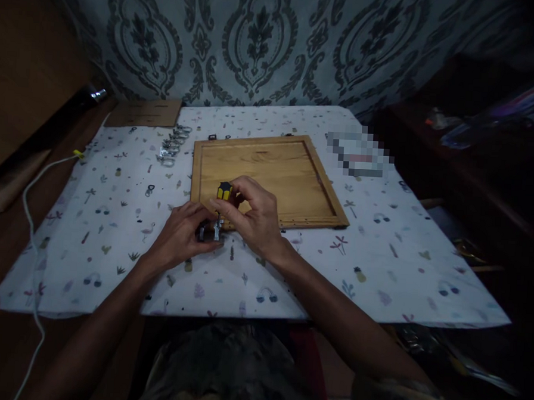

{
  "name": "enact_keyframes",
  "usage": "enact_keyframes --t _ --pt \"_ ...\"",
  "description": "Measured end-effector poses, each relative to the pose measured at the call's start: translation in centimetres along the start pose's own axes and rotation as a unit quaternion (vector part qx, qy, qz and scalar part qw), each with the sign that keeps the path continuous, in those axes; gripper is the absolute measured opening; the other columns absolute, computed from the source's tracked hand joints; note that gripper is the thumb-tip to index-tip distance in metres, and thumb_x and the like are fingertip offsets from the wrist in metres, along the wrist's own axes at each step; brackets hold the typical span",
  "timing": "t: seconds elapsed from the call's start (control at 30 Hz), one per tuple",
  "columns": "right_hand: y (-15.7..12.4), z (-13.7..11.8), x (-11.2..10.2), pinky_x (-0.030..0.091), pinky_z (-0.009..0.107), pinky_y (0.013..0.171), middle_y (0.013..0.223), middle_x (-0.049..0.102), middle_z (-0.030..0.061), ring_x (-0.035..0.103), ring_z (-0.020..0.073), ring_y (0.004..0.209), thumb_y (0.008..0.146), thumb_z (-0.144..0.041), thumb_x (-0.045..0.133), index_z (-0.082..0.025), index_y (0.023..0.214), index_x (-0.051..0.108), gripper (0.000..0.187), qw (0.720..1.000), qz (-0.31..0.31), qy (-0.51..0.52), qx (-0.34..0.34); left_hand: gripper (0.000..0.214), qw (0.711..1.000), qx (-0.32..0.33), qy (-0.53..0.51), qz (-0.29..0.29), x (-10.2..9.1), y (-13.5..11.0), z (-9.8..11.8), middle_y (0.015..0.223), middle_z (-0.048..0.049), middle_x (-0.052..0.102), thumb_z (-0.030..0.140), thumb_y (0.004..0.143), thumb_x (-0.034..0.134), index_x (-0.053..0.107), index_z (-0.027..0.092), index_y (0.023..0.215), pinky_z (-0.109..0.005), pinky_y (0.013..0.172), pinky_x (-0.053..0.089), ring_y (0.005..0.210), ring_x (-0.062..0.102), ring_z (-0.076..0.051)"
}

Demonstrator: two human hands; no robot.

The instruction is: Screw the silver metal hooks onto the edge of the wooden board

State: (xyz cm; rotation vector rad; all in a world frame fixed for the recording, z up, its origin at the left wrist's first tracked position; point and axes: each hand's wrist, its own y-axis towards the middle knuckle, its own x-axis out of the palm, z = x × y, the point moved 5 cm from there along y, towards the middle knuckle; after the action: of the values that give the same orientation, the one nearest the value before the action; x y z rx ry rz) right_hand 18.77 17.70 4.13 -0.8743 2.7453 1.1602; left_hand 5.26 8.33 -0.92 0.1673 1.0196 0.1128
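A framed wooden panel [255, 163] lies on the patterned tablecloth in front of me. My right hand [257, 214] grips a screwdriver [224, 190] with a yellow and black handle, held upright, its shaft pointing down. Below it is a small shiny metal fitting [217, 229], like a latch, at the panel's near left edge. My left hand [187, 231] has its fingers closed around this fitting from the left. The screwdriver's tip and its exact contact with the fitting are too small to make out.
Several metal latches with loops [174, 144] lie in a row left of the panel. Behind them is a piece of cardboard [144, 113]. One small metal piece [149, 190] lies apart. A pixelated object [359, 154] is at the right; a white cable [30, 229] hangs along the left.
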Motion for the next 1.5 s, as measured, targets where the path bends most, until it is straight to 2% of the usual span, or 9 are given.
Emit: enact_keyframes --t 0.17,0.3,0.43,0.57,0.9,1.2,1.33,1.5 --pt "0.2 0.6 0.4 0.037 0.026 0.056 0.066 0.048 -0.0059 0.043 0.0099 0.058 0.091 -0.054 0.072 -0.022 0.077 0.053 0.040 0.992 -0.014 0.073 0.098 0.035 1.000 0.003 0.013 -0.005 0.1 -0.1 -0.2 0.112 -0.0066 0.070 0.046 0.084 0.080 0.067 0.022 0.107 -0.045 0.091 0.050 0.104 0.062 -0.030" --pt "0.0 1.1 0.7 0.037 0.025 0.056 0.068 0.051 -0.0059 0.043 0.0095 0.059 0.085 -0.060 0.076 -0.022 0.081 0.053 0.044 0.975 -0.036 0.157 0.154 0.035 1.000 0.007 0.014 0.002 0.2 -0.1 -0.5 0.113 -0.0078 0.069 0.046 0.084 0.080 0.068 0.021 0.106 -0.046 0.092 0.050 0.107 0.062 -0.032" --pt "0.2 0.9 0.5 0.041 0.026 0.059 0.077 0.055 -0.0028 0.049 0.0118 0.066 0.090 -0.058 0.071 -0.021 0.097 0.063 0.039 0.967 -0.079 0.196 0.142 0.035 1.000 0.007 0.015 0.003 0.2 -0.1 -0.5 0.110 -0.0078 0.069 0.046 0.084 0.081 0.069 0.021 0.105 -0.046 0.090 0.050 0.103 0.063 -0.031" --pt "0.4 0.8 0.4 0.040 0.027 0.059 0.071 0.048 -0.0025 0.047 0.0126 0.066 0.089 -0.065 0.068 -0.020 0.076 0.061 0.048 0.969 -0.111 0.172 0.137 0.033 1.000 0.010 0.014 0.010 0.1 -0.1 -0.2 0.111 -0.0078 0.069 0.045 0.085 0.080 0.067 0.022 0.105 -0.046 0.089 0.051 0.103 0.063 -0.031" --pt "0.3 0.5 0.6 0.037 0.026 0.056 0.065 0.046 -0.0052 0.043 0.0103 0.060 0.085 -0.061 0.075 -0.021 0.068 0.049 0.051 0.989 -0.022 0.112 0.097 0.036 1.000 0.007 0.021 0.015 0.2 -0.2 -0.4 0.107 -0.0063 0.070 0.047 0.086 0.079 0.067 0.024 0.111 -0.046 0.087 0.051 0.101 0.064 -0.030" --pt "-0.1 1.0 0.8 0.035 0.024 0.052 0.064 0.045 -0.0070 0.040 0.0088 0.057 0.084 -0.059 0.078 -0.022 0.071 0.049 0.049 0.983 -0.027 0.135 0.119 0.039 1.000 0.007 0.021 0.008 0.1 -0.1 -0.3 0.111 -0.0059 0.070 0.049 0.086 0.078 0.067 0.024 0.114 -0.047 0.089 0.052 0.102 0.063 -0.030" --pt "-0.1 0.9 0.6 0.037 0.024 0.054 0.067 0.048 -0.0061 0.043 0.0088 0.059 0.084 -0.057 0.078 -0.021 0.074 0.051 0.046 0.983 -0.046 0.132 0.116 0.037 1.000 0.004 0.021 0.003 0.0 -0.2 -0.2 0.106 -0.0052 0.069 0.048 0.087 0.078 0.068 0.023 0.112 -0.045 0.088 0.052 0.101 0.063 -0.030" --pt "-0.1 0.6 0.3 0.046 0.025 0.061 0.077 0.059 -0.0015 0.053 0.0108 0.067 0.092 -0.054 0.071 -0.019 0.089 0.065 0.036 0.987 -0.056 0.120 0.091 0.035 1.000 0.005 0.010 0.002 0.1 -0.1 -0.2 0.106 -0.0061 0.068 0.046 0.085 0.080 0.067 0.022 0.108 -0.045 0.089 0.051 0.103 0.063 -0.030"
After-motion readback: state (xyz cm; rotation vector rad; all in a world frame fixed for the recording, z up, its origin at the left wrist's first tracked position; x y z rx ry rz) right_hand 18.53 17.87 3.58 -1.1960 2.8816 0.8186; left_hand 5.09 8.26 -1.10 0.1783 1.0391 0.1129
